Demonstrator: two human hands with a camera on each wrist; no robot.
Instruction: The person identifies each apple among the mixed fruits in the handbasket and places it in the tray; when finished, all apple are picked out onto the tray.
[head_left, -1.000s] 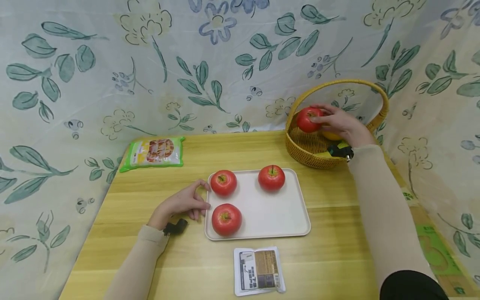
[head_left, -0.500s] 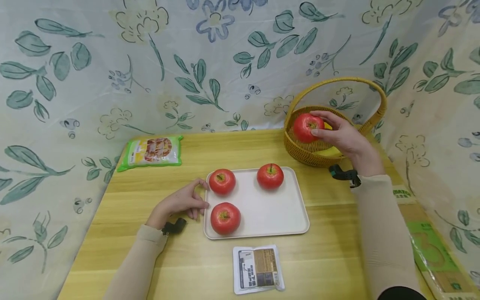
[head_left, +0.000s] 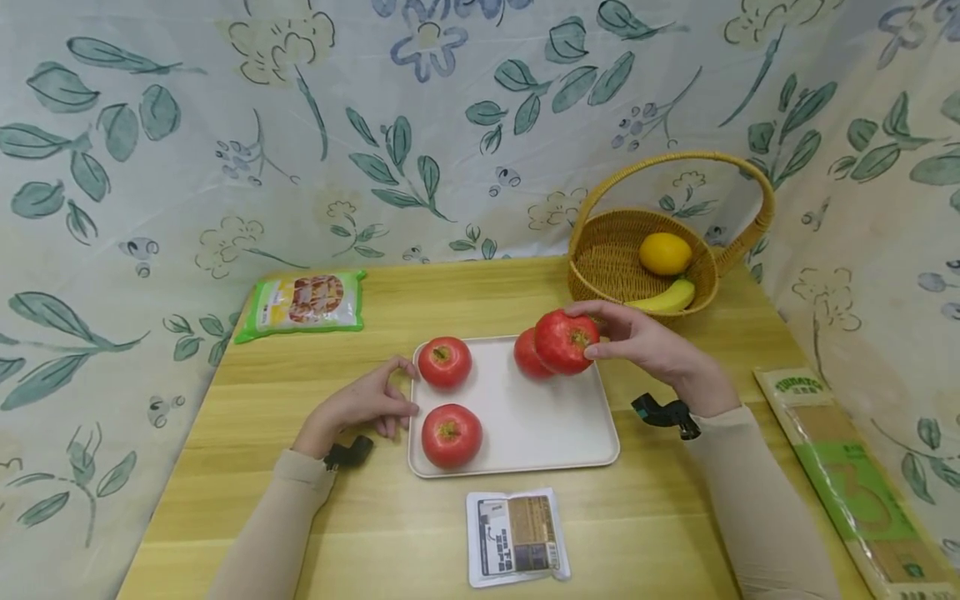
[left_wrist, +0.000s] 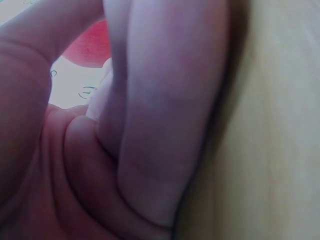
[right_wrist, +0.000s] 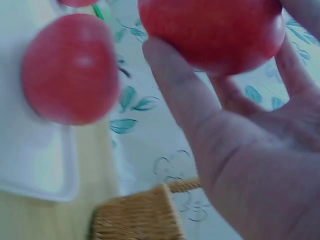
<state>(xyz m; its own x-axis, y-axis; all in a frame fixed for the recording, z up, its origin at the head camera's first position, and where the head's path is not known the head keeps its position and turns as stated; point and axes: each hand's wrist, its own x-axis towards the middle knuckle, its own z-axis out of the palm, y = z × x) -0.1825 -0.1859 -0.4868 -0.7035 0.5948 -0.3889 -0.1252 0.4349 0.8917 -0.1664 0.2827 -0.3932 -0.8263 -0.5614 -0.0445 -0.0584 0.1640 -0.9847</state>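
In the head view, my right hand point(head_left: 637, 343) holds a red apple point(head_left: 566, 342) by its sides, fingers and thumb bent round it. This apple hangs above the right part of a white tray point(head_left: 525, 425) and partly hides another apple point(head_left: 529, 357) that sits there. On the tray's left side lie two more red apples, one at the back point(head_left: 445, 362) and one in front point(head_left: 452, 437). My left hand point(head_left: 360, 406) rests on the table beside the tray, its index finger and thumb touching the left rim with a gap between them; the other fingers are loosely bent.
A wicker basket point(head_left: 600, 250) with a tall handle stands at the back right, holding a lemon point(head_left: 665, 253) and a banana point(head_left: 671, 296). A green snack bag point(head_left: 303, 304) lies back left, a flat packet point(head_left: 517, 537) in front, and a long green package point(head_left: 855, 483) at right.
My right hand has carried the apple out of the basket, leftward and toward me, over the tray. The lemon and banana have come into full view. My left hand stays at the rim.
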